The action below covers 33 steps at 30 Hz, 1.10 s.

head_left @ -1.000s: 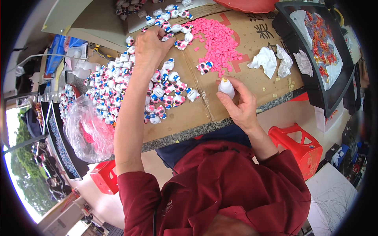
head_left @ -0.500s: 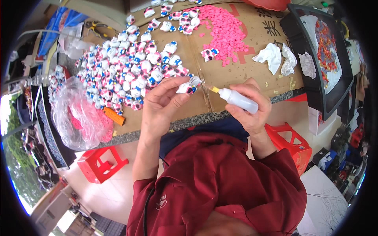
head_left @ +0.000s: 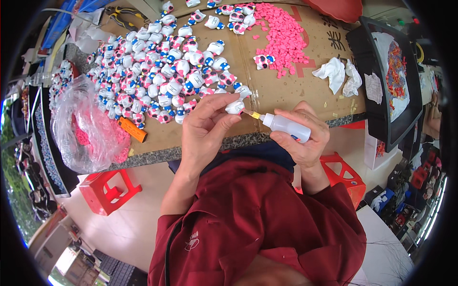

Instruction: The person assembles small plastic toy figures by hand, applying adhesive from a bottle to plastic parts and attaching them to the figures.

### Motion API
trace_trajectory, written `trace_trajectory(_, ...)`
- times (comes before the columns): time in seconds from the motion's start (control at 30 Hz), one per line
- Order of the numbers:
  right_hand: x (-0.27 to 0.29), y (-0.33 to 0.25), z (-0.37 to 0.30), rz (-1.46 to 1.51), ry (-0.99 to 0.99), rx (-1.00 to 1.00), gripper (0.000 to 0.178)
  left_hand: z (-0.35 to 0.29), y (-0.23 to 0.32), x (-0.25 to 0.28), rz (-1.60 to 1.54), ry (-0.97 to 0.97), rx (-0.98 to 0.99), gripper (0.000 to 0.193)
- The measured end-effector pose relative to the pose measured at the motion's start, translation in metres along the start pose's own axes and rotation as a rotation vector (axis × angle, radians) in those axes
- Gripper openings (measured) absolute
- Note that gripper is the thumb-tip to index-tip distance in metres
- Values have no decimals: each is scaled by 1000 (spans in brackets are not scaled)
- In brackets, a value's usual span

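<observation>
Pinching a small white figurine (head_left: 235,107) between thumb and straightened index finger of the left hand (head_left: 205,128); reaching up from a bent elbow, with remaining fingers curled in. Gripping a translucent squeeze bottle (head_left: 288,127) in the right hand (head_left: 310,138), with thumb along the near side and fingers wrapped over the far side. Tilting the bottle well over, pointing its yellow nozzle (head_left: 256,115) leftward at the figurine; cannot tell whether touching at the tip.

Passing over the speckled table edge (head_left: 243,139) with both hands.

Noting room, from left: a crumpled clear bag (head_left: 86,128) overhanging the edge, then an orange tool (head_left: 132,129) lying near it. Finding a dense figurine pile (head_left: 157,76) right beside the left fingers, so tight on that side. Finding bare cardboard (head_left: 286,93) beyond the bottle, bounded farther out by pink pieces (head_left: 281,40). Farther right, seeing crumpled white tissues (head_left: 332,74), then a black tray (head_left: 402,129) walling off that end.
</observation>
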State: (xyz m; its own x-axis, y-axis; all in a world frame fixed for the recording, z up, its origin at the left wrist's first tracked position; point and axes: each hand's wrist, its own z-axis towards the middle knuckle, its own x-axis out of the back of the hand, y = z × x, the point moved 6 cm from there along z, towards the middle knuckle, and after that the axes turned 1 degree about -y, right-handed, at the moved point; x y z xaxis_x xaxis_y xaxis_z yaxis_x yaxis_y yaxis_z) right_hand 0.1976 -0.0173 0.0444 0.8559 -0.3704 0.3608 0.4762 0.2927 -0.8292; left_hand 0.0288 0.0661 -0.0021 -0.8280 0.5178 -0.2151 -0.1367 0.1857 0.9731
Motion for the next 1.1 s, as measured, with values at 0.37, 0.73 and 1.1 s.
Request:
trace_trajectory(0.37,4,2,-1,-25,-5,-43,38,2,4,-2,68,6,-15,35)
trace_trajectory(0.73,7,28,-6,177,187,-311,38,-1,-1,-1,13,20,15,35)
trace_trajectory(1.1,-8,37,12,-15,108,-233,35,-11,-14,-7,42,16,103,33)
